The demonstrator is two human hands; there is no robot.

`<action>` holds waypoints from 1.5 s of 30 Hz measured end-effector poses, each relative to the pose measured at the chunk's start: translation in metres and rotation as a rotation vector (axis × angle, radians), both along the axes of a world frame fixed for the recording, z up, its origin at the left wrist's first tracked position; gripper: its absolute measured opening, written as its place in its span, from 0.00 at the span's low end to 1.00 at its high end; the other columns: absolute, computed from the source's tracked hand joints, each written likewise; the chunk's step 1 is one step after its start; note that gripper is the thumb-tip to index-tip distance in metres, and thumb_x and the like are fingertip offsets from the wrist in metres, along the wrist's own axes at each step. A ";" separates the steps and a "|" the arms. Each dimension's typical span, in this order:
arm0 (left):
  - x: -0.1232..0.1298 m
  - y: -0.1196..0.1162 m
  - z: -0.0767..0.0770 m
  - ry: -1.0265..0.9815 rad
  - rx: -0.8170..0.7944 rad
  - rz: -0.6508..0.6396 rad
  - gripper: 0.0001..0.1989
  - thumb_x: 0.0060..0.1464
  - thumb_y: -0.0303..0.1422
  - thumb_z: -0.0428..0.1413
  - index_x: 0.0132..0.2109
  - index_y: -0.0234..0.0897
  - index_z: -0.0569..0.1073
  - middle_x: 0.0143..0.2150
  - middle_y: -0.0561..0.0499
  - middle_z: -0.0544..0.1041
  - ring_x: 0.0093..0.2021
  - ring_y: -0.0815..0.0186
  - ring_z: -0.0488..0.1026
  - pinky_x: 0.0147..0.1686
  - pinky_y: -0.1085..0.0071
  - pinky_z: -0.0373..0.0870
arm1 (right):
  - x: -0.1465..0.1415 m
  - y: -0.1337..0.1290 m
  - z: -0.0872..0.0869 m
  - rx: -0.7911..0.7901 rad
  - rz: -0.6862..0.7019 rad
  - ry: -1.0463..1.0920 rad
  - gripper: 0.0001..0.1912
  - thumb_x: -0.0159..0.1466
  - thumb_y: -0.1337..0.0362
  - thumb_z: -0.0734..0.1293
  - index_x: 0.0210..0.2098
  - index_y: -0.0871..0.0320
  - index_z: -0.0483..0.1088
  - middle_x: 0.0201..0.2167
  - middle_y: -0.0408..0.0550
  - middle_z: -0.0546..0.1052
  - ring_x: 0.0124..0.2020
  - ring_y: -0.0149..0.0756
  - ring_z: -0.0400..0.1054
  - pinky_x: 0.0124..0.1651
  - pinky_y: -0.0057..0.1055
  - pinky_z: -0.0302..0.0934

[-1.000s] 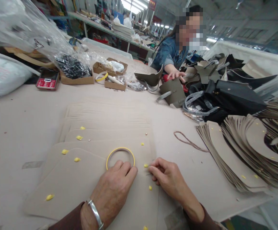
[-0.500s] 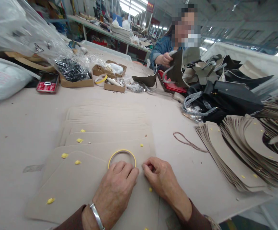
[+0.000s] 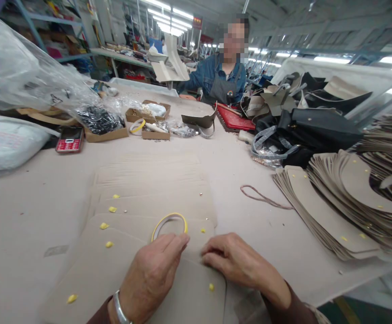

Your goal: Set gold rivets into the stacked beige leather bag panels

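Observation:
My left hand (image 3: 151,274), with a silver bangle at the wrist, is closed around the near side of a narrow roll of yellow tape (image 3: 169,216). The roll stands tilted above overlapping beige panels (image 3: 135,238). Small yellow tape pieces (image 3: 109,244) stick to the panels, and small metal studs (image 3: 200,194) show near their edges. My right hand (image 3: 238,261) is at the right side of the front panels, thumb and fingers drawn together; whatever is between the fingertips is hidden.
Fanned stacks of beige strips (image 3: 327,211) lie at right, near a cord loop (image 3: 265,198) and a black bag (image 3: 317,135). Behind are small cardboard boxes (image 3: 155,134), a red phone (image 3: 70,140) and a plastic bag (image 3: 20,63). A co-worker (image 3: 212,78) holds pale pieces across the table.
My view has shifted slightly. The left hand has turned, its fingertips raised beside the tape roll. The right hand's fingers have straightened somewhat. The co-worker's dark piece is gone; pale pieces are held out leftward.

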State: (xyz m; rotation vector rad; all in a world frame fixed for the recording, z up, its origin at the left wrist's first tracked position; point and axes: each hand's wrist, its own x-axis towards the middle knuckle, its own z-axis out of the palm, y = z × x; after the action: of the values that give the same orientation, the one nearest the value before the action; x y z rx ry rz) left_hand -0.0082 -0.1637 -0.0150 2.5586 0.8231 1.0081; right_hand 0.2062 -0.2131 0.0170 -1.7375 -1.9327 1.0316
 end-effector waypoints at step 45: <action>0.033 0.031 -0.003 0.405 0.013 0.090 0.06 0.59 0.22 0.50 0.35 0.37 0.67 0.35 0.48 0.71 0.36 0.59 0.66 0.36 0.63 0.65 | 0.027 0.043 -0.041 -0.133 -0.606 0.613 0.20 0.51 0.50 0.71 0.29 0.64 0.74 0.19 0.45 0.75 0.18 0.30 0.70 0.24 0.26 0.67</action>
State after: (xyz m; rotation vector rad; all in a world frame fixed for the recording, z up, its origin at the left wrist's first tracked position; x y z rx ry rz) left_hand 0.0253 -0.1328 -0.0180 2.8027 1.0407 0.5190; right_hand 0.2333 -0.1696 -0.0242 -1.6445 -0.9084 1.2616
